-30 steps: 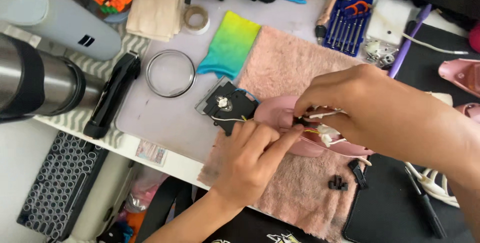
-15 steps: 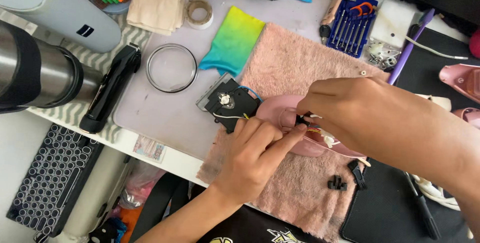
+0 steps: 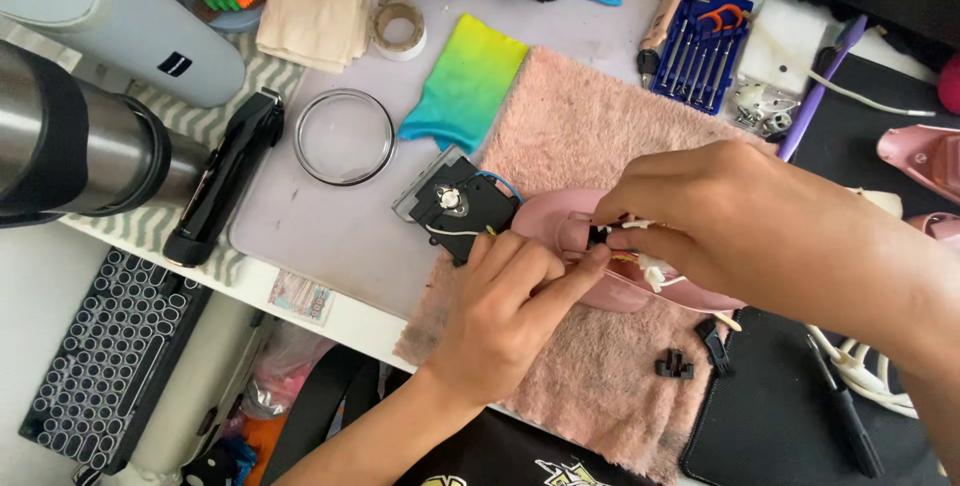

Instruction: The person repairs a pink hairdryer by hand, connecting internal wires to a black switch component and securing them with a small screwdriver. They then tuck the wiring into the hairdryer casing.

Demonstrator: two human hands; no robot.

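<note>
A pink plastic device shell lies on a pink fuzzy towel. A black motor module with thin wires sits at its left end. My left hand comes up from below and presses its fingers on the shell next to the module. My right hand reaches in from the right and pinches small white wires and a connector at the shell's opening. Two small black plastic parts lie on the towel below my right hand.
A blue case of small screwdrivers stands at the back. A glass ring, a green-yellow cloth, a black trimmer, a steel flask, a tape roll and a keyboard lie to the left.
My hands have stayed on the pink shell; the right fingers shifted slightly on the wires. The view has moved a little.
</note>
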